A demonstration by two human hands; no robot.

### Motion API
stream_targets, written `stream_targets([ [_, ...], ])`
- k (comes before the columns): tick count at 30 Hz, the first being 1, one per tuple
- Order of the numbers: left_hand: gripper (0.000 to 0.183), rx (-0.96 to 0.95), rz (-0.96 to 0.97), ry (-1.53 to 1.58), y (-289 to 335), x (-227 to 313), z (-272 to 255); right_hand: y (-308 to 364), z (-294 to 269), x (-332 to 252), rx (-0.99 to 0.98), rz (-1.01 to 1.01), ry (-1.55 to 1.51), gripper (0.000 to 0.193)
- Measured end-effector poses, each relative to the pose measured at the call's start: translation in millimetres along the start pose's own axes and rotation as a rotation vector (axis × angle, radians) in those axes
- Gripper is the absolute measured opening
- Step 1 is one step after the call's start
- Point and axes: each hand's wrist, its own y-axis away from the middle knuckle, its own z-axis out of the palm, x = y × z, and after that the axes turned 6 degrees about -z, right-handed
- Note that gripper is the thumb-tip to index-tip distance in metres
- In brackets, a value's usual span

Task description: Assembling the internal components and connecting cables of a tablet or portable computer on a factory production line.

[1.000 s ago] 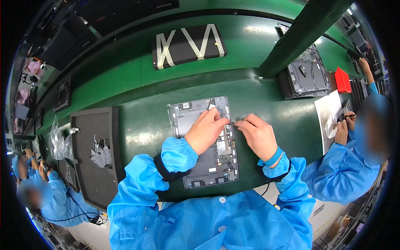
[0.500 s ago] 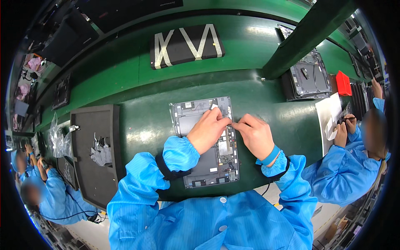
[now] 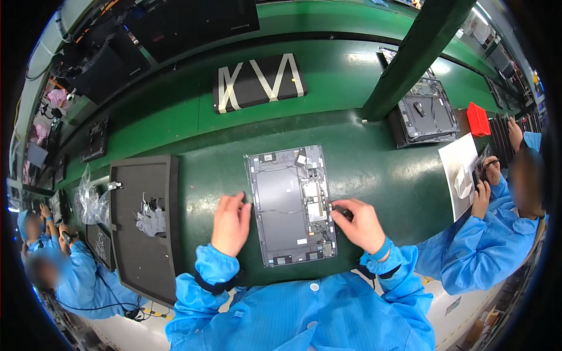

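Observation:
An opened laptop base (image 3: 281, 205) lies flat on the bench in front of me, its grey inside with a circuit board (image 3: 317, 205) along the right side facing up. Just left of its edge is my left hand (image 3: 230, 225), fingers drawn together, with a tiny dark bit at the fingertips too small to name. My right hand (image 3: 362, 225) is at the base's right edge, its thumb and forefinger pinching a small black part (image 3: 344, 212). Whether this part touches the base I cannot tell.
To the left stands a black foam tray (image 3: 134, 251) holding crumpled grey pieces (image 3: 150, 219), beside clear plastic bags (image 3: 92, 202). Behind lies a black taped box (image 3: 259, 83). A green post (image 3: 410, 70), stacked laptop bases (image 3: 426, 114) and a red bin (image 3: 478, 119) stand right, near a co-worker (image 3: 486, 245).
My hands have parted from the base's upper right. The left has moved left off the base; the right has come down along its right edge. The view has shifted slightly.

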Motion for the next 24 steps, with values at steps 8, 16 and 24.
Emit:
stream_targets([
  [8,0.030,-0.086,-0.400,0.739,-12.7,27.1,9.5,1.8,9.1,9.7,0.050,0.090,-0.189,0.023],
  [16,0.019,-0.345,-0.389,0.856,-86.2,9.8,-28.2,9.9,5.2,23.8,0.257,0.273,-0.666,0.020],
  [24,0.022,0.022,-0.357,1.320,-194.7,-2.7,-12.7,29.3,7.5,25.1,0.405,-0.006,-0.087,0.013],
])
